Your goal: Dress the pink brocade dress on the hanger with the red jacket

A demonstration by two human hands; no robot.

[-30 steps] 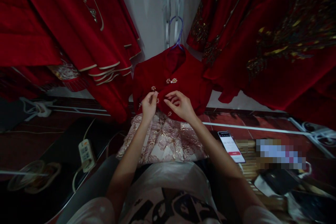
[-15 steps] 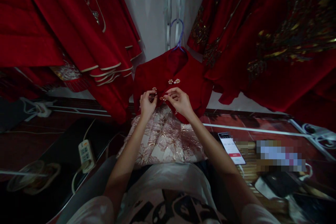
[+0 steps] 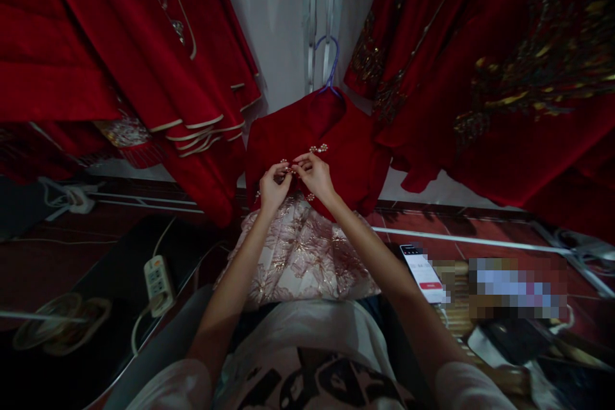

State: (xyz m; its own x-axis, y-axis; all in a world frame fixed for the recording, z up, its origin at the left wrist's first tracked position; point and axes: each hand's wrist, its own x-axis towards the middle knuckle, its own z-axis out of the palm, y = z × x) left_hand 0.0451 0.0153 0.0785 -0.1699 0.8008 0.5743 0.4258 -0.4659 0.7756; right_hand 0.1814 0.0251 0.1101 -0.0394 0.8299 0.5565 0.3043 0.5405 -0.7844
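Observation:
A red jacket [image 3: 358, 160] hangs in front of me on a purple-blue hanger [image 3: 329, 73]. One pair of beaded flower fasteners [image 3: 319, 148] shows on its front, above my hands. My left hand [image 3: 275, 186] is closed in a pinch at the left front edge, by a beaded fastener. Pinched on the opposite beaded fastener, my right hand [image 3: 316, 174] has its fingertips against those of the left. The small parts between the fingers are mostly hidden. Lower down, another beaded fastener [image 3: 310, 197] sits under my right hand. Pale floral fabric with gold thread [image 3: 298, 256] spreads over my lap.
Red garments [image 3: 192, 96] hang at left, and embroidered ones [image 3: 519, 90] at right. A power strip [image 3: 158, 285] lies on a black surface at left. At right, a lit phone [image 3: 423, 275] rests on a slatted surface. A white rail [image 3: 471, 240] runs low behind.
My right hand has moved left and slightly up, drawing its jacket edge to my left hand. The orange loop seen between them before is now hidden. The lower fastener shows more.

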